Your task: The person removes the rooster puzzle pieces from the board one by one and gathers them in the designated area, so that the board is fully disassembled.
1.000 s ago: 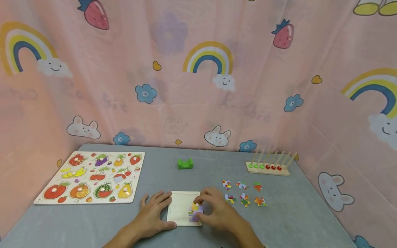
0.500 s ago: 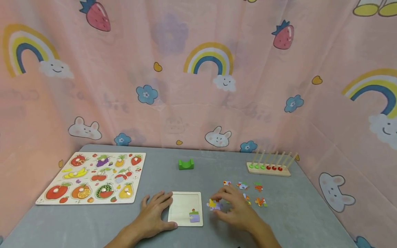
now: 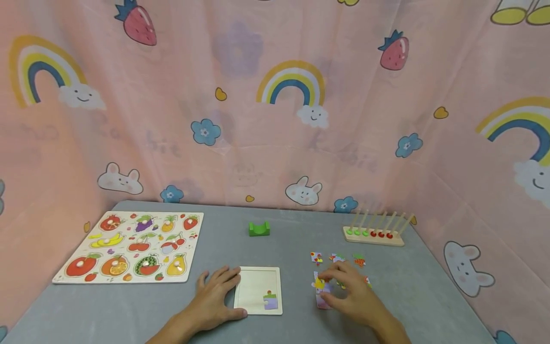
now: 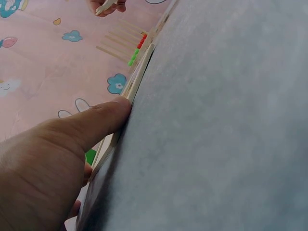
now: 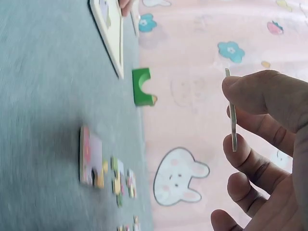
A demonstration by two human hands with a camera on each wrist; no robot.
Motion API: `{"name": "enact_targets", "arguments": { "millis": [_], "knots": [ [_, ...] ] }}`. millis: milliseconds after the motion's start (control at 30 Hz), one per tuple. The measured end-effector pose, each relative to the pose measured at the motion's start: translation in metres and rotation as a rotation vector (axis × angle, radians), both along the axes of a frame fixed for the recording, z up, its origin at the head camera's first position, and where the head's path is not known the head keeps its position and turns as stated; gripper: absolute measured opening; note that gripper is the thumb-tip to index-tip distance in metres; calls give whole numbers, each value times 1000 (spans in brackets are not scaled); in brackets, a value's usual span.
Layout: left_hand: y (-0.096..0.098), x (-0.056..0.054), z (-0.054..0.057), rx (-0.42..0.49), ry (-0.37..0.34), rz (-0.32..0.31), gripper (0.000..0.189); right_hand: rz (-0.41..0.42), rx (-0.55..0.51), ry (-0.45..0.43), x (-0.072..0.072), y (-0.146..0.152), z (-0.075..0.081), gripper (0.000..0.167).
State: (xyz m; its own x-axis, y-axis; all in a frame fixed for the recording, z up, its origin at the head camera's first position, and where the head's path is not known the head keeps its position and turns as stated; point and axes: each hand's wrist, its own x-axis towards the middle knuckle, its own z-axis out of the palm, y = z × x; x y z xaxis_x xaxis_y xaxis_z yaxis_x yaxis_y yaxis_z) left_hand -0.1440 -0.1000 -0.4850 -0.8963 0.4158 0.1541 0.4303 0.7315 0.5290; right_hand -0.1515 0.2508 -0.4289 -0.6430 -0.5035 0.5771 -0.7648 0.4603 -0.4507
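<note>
My right hand point(image 3: 356, 291) pinches a yellow and purple jigsaw piece point(image 3: 320, 284) between thumb and fingertips. In the right wrist view this piece point(image 5: 234, 127) is seen edge-on, raised above the table. Under it lies another purple puzzle piece point(image 3: 323, 302). My left hand point(image 3: 215, 298) rests at the left side of a pale wooden puzzle tray point(image 3: 251, 286), thumb at the near corner and fingertips at the far part of that side. The left wrist view shows the thumb point(image 4: 103, 120) against the tray's edge. A purple and green piece point(image 3: 270, 302) lies in the tray's near right corner.
Several loose puzzle pieces point(image 3: 316, 258) lie right of the tray, some behind my right hand. A fruit peg board point(image 3: 129, 248) is at the left. At the back are a green arch block point(image 3: 259, 229) and a pegged bead rack point(image 3: 374, 236), before a pink curtain point(image 3: 240, 157).
My right hand has lifted the yellow and purple piece out of the tray and carried it right, over the loose pieces. My left hand has stayed at the tray's side.
</note>
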Motion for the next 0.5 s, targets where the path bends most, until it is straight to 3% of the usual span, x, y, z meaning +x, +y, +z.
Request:
{"name": "enact_targets", "arguments": {
  "millis": [500],
  "knots": [
    [0,1,2,-1,-9,4,86,-45,29,22,0,31,-9,42]
  ]
}}
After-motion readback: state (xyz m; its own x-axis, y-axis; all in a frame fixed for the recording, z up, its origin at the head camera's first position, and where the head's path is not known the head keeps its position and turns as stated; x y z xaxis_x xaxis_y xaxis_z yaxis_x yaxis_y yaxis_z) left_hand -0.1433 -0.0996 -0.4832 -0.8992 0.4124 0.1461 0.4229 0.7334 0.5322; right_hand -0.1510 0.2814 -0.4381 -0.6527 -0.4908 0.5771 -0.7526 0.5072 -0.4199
